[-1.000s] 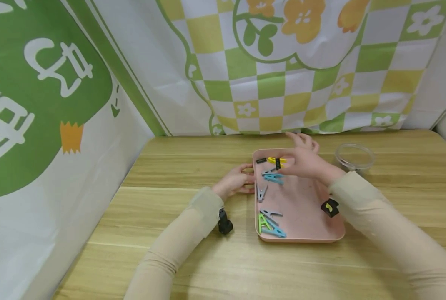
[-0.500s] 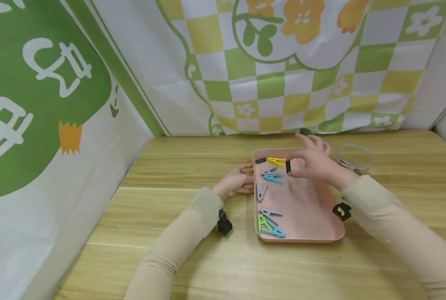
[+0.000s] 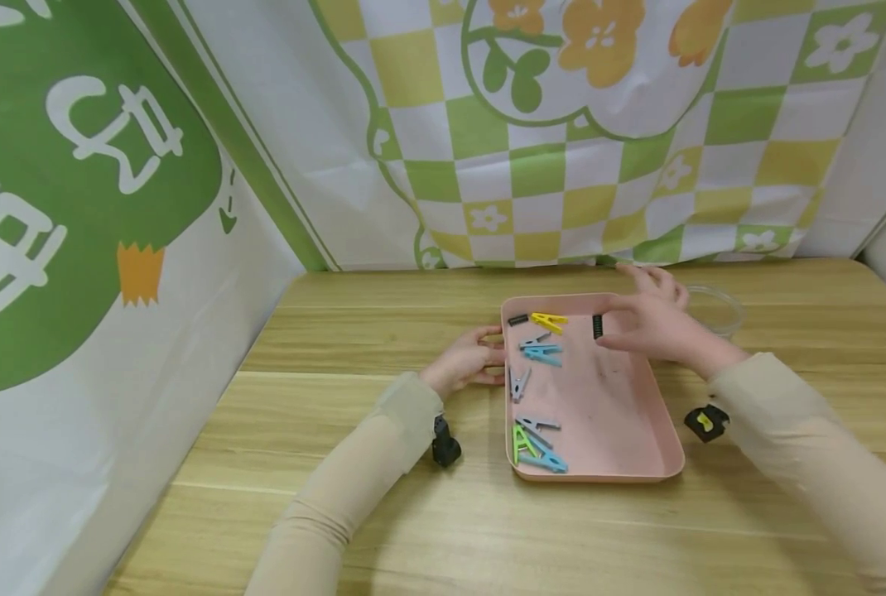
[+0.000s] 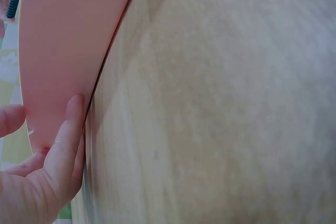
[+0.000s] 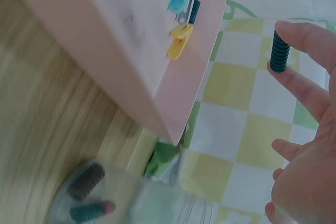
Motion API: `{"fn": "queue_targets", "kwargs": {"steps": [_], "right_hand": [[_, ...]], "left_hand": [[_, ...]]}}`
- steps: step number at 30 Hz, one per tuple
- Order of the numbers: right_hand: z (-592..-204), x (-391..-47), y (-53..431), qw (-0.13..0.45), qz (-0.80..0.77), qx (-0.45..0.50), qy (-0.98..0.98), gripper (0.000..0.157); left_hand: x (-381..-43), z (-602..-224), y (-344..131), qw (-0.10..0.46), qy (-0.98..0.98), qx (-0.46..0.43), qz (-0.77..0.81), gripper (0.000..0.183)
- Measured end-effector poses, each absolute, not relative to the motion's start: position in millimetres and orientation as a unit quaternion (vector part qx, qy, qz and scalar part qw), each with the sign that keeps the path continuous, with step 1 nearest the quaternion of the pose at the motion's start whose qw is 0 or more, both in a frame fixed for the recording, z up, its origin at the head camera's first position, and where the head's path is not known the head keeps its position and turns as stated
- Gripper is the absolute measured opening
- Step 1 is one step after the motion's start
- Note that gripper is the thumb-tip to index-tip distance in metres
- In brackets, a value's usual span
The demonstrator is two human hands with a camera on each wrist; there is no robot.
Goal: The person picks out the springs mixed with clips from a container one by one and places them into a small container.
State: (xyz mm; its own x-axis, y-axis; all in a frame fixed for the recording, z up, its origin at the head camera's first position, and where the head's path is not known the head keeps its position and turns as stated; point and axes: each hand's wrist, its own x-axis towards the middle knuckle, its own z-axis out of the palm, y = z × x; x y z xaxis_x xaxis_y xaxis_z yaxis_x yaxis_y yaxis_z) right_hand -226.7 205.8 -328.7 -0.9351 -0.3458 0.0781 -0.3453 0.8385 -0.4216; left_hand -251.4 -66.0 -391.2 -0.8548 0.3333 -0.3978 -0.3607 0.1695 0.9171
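My right hand (image 3: pixel 659 331) pinches a small dark ribbed cylinder (image 5: pixel 280 53) between thumb and one fingertip, one at each end, with the other fingers spread. It hangs over the far right part of a pink tray (image 3: pixel 614 422). Against the tray's left outer wall rest the extended fingers of my left hand (image 3: pixel 467 361); its thumb is close to the rim in the left wrist view. Along the tray's left side lie a yellow clothespin (image 3: pixel 549 321), a second dark ribbed cylinder (image 3: pixel 518 319), blue clothespins (image 3: pixel 542 354), grey clothespins (image 3: pixel 519 384) and a green clothespin (image 3: pixel 522 443).
A clear round container (image 3: pixel 717 308) stands right of the tray, partly behind my right hand. In the right wrist view, ribbed cylinders (image 5: pixel 86 181) show in it. A checkered cloth (image 3: pixel 547 178) hangs behind the wooden table (image 3: pixel 383 331).
My right hand has moved right with the ribbed cylinder, away from the yellow clothespin and toward the clear container. The left hand and tray have stayed put.
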Motion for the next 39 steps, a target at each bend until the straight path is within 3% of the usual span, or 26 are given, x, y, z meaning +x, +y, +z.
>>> {"fn": "queue_targets", "kwargs": {"steps": [39], "right_hand": [[-322, -235, 302, -0.024, -0.247, -0.087, 0.965, 0.054]], "left_hand": [[-253, -395, -67, 0.268, 0.711, -0.01, 0.65, 0.059]]}}
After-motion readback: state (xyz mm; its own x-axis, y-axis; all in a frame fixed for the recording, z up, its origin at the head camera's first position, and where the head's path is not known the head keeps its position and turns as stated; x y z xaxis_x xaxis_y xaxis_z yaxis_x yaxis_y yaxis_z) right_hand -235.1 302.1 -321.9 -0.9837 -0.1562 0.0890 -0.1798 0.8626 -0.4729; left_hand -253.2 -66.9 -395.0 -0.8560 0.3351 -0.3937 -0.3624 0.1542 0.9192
